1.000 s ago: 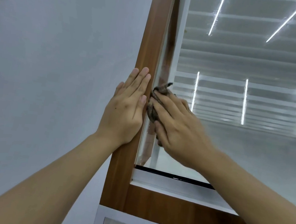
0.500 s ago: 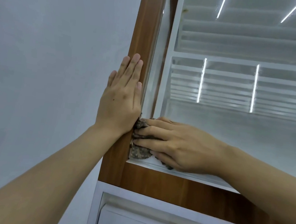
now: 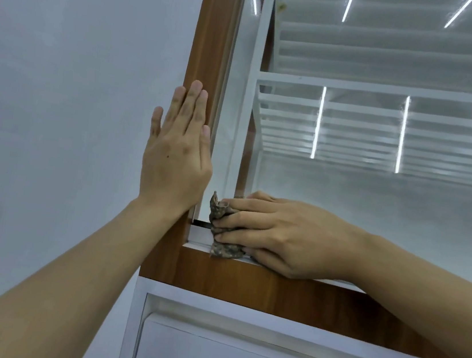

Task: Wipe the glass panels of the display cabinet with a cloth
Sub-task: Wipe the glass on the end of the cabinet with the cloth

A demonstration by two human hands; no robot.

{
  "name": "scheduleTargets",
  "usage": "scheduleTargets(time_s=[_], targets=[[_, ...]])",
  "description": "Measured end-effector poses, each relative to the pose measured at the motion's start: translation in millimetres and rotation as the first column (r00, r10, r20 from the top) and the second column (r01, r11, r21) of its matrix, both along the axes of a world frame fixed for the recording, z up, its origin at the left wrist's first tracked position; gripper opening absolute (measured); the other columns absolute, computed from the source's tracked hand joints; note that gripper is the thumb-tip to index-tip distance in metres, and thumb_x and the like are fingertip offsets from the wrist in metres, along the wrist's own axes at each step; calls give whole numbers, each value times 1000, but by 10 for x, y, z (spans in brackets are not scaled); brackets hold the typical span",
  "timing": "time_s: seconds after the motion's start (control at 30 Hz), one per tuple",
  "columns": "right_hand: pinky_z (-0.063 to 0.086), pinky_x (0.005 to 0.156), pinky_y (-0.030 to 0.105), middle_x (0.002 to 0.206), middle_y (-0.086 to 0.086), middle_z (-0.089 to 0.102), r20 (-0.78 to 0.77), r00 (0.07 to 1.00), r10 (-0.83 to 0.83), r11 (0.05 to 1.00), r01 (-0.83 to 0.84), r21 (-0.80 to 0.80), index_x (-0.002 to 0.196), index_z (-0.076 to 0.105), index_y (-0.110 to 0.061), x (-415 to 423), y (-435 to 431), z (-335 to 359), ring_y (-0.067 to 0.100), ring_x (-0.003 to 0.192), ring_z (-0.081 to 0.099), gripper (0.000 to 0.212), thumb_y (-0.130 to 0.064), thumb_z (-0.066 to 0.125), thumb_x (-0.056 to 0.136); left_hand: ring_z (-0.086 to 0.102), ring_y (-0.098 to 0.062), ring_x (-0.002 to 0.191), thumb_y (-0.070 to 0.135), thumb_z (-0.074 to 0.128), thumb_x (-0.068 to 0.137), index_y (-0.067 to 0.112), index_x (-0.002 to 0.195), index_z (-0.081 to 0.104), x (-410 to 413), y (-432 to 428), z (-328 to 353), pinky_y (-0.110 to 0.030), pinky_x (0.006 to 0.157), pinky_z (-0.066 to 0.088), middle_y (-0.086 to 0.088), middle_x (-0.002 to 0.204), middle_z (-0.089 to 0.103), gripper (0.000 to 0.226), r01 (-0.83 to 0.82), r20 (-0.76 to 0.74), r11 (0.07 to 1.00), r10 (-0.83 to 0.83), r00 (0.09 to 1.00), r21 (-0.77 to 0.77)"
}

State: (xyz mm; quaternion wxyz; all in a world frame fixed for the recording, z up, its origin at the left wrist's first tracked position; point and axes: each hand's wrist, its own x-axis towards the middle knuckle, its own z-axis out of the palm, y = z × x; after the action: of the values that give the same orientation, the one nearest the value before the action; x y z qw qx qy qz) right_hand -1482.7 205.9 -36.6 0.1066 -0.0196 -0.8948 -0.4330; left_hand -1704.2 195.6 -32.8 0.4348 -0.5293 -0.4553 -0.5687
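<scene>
We are resting our left hand (image 3: 176, 159) flat on the brown wooden frame (image 3: 214, 25) of the cabinet (image 3: 237, 344), beside the grey wall (image 3: 63, 66), with its fingers (image 3: 192, 104) straight, close together and holding nothing. Our right hand (image 3: 287, 236) is pressing the crumpled brown cloth (image 3: 225, 251) against the bottom left corner of the glass panel (image 3: 376, 197), just above the lower wooden rail (image 3: 274, 289). Its fingers are lying almost straight over the cloth, the thumb is hidden from us, and a part of the cloth is sticking out past the fingertips.
</scene>
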Motion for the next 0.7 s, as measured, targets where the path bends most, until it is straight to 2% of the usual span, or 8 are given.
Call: scheduleTargets(time_s=[0.13, 0.23, 0.37, 0.6, 0.7], targets=[[28, 120, 38, 147, 1, 53, -9, 1000, 9, 1000, -9, -4, 140, 58, -16, 128, 11, 6, 20, 147, 35, 36, -23, 47, 106, 8, -21, 157, 28, 20, 105, 10, 159, 21, 216, -32, -14, -37, 126, 0, -5, 168, 15, 57, -40, 64, 999, 39, 997, 11], [31, 119, 37, 145, 2, 55, -16, 999, 28, 1000, -28, -5, 137, 61, -14, 293, 4, 10, 21, 144, 40, 35, -24, 49, 105, 15, -23, 156, 27, 21, 106, 8, 159, 24, 500, -10, -30, -41, 127, 3, -7, 167, 20, 56, -64, -64, 996, 68, 996, 65], [34, 117, 39, 142, 5, 58, -37, 999, 32, 999, -33, -41, 134, 63, -11, 650, -1, -5, 23, 142, 43, 33, -20, 55, 104, 9, -22, 157, 26, 21, 106, 9, 160, 19, 837, 120, 6, -39, 128, 2, -6, 168, 15, 56, 73, -198, 997, -74, 977, -13], [34, 117, 40, 143, 8, 57, -66, 998, -8, 1000, 6, -25, 133, 64, -8, 1409, -38, 4, 25, 146, 39, 34, -22, 60, 102, 2, -23, 157, 32, 18, 105, 15, 161, 16, 1041, 172, -27, -38, 126, -3, -2, 169, 9, 58, 93, -132, 995, -96, 987, -26], [36, 115, 41, 141, 9, 59, -78, 997, 13, 999, -16, -29, 131, 65, -7, 1560, -40, 0, 26, 144, 42, 33, -21, 61, 101, 0, -22, 157, 31, 19, 105, 15, 161, 14, 1204, 138, -48, -42, 126, -4, 0, 170, 7, 58, 125, -47, 991, -126, 991, -39]])
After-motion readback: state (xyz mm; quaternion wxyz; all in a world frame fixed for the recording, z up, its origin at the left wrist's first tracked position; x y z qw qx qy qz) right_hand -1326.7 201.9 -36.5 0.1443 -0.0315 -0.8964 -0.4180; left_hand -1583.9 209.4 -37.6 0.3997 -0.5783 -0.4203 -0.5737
